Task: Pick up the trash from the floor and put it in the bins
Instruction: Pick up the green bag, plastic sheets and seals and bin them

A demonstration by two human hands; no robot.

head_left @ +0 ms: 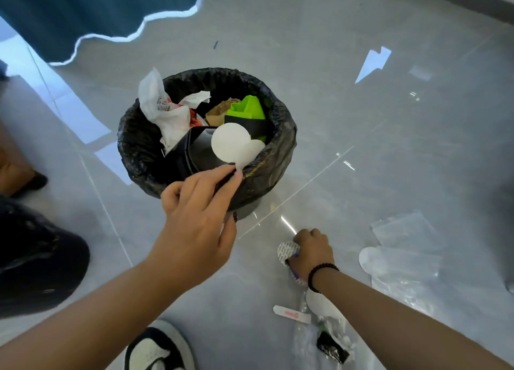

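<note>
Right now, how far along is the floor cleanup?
Partway. Done: the bin already holds a white plastic bag, green packaging and brown paper. In hand: the left hand pinches a white paper disc over the bin; the right hand grips a patterned wrapper at the floor. Left: clear plastic bags, a small strip, a black scrap and a torn white paper.
</note>
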